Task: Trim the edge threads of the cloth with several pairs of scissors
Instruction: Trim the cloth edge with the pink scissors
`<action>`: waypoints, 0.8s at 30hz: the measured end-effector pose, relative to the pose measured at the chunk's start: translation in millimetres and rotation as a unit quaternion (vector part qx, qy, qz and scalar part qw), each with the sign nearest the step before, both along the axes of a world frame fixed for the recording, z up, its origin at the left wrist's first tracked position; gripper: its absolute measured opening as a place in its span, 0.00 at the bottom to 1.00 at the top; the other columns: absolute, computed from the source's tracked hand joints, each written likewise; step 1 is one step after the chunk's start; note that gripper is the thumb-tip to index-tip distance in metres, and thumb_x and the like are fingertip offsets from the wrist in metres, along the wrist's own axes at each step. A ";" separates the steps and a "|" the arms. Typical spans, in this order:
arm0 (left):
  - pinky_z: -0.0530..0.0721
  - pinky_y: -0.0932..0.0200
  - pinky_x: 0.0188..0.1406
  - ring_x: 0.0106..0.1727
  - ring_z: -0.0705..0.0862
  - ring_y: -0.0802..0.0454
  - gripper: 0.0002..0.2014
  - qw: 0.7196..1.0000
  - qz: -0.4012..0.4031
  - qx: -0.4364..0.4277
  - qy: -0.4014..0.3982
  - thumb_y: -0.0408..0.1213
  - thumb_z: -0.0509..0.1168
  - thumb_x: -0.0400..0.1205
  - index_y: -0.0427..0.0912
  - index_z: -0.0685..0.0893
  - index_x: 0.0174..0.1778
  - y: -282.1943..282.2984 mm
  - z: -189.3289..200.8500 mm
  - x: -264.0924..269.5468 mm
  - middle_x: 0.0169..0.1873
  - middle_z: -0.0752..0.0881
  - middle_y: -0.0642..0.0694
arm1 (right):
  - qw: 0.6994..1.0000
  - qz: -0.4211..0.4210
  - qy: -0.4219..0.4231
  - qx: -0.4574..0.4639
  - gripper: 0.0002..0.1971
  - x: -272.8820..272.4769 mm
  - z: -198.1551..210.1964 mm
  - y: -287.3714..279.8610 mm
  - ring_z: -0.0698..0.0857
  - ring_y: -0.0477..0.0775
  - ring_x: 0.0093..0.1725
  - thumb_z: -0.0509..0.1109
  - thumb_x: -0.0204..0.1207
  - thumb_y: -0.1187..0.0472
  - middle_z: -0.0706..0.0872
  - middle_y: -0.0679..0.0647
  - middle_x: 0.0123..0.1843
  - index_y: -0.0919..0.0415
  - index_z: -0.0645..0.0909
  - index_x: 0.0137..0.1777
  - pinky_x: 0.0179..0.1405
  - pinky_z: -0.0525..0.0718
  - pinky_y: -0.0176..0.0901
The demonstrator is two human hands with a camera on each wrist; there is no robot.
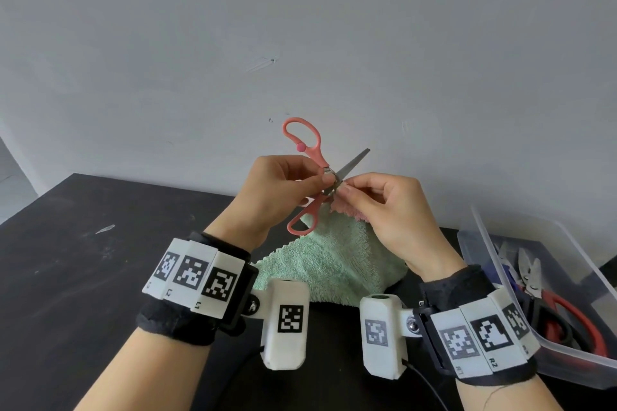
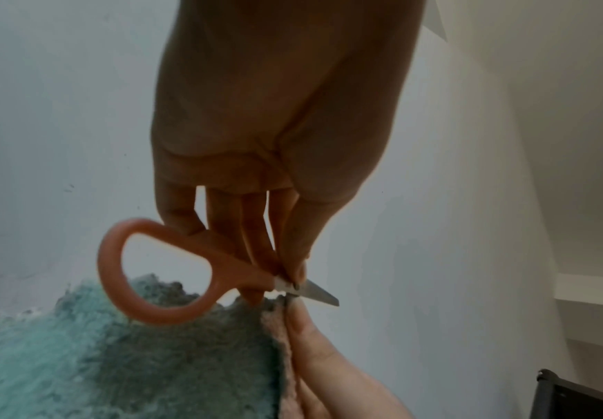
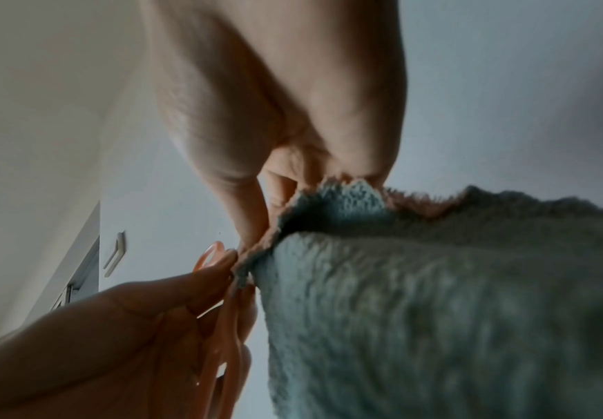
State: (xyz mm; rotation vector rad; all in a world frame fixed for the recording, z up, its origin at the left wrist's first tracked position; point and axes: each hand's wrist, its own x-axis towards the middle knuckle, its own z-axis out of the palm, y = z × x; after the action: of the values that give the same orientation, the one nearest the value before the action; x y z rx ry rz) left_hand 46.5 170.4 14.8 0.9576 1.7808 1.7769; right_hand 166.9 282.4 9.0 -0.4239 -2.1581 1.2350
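Coral-handled scissors (image 1: 314,152) are held up above the table with handles spread and one blade pointing up right. My left hand (image 1: 329,178) pinches them at the pivot; in the left wrist view my left hand (image 2: 292,276) pinches beside the scissors (image 2: 237,269). A mint green cloth (image 1: 334,264) with a pink underside hangs from my right hand (image 1: 345,188), which pinches its upper edge right at the blades. In the right wrist view my right hand (image 3: 256,241) pinches the cloth (image 3: 436,311) edge, touching the left fingers (image 3: 185,283) and the scissors (image 3: 226,326).
A clear plastic box (image 1: 500,264) stands at the right on the black table (image 1: 83,277), holding several more scissors, one pair red-handled (image 1: 581,317). A small pale scrap (image 1: 105,229) lies at the left. A grey wall rises behind.
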 end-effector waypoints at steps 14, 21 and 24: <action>0.81 0.65 0.32 0.30 0.86 0.56 0.04 0.996 0.055 0.054 -0.039 0.30 0.71 0.77 0.39 0.86 0.36 -2.4 7.5 -2.4 0.28 0.86 0.46 | 1.000 0.002 -0.011 -0.008 0.10 9.5 1.1 11.4 0.82 0.35 0.28 0.72 0.76 0.64 0.88 0.38 0.28 0.48 0.86 0.37 0.33 0.79 0.26; 0.84 0.67 0.33 0.32 0.87 0.53 0.08 0.994 0.026 0.052 -0.090 0.38 0.73 0.65 0.40 0.88 0.38 -27.8 15.3 -24.4 0.33 0.88 0.47 | 0.994 -0.088 0.046 -0.037 0.04 9.2 -3.3 20.8 0.86 0.31 0.38 0.75 0.73 0.62 0.89 0.39 0.37 0.50 0.87 0.43 0.39 0.79 0.21; 0.85 0.66 0.33 0.33 0.87 0.53 0.12 0.997 -0.015 0.018 -0.075 0.38 0.73 0.64 0.37 0.88 0.40 -23.4 14.5 -18.2 0.34 0.89 0.46 | 0.991 -0.061 0.065 -0.096 0.03 8.2 0.4 14.4 0.87 0.36 0.41 0.75 0.73 0.61 0.91 0.43 0.38 0.51 0.88 0.42 0.42 0.80 0.25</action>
State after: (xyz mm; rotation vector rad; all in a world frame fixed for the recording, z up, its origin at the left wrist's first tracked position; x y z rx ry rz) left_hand 28.4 147.0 29.3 0.8364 1.6405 1.8172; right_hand 175.1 296.7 9.4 -0.5328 -1.8836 1.3669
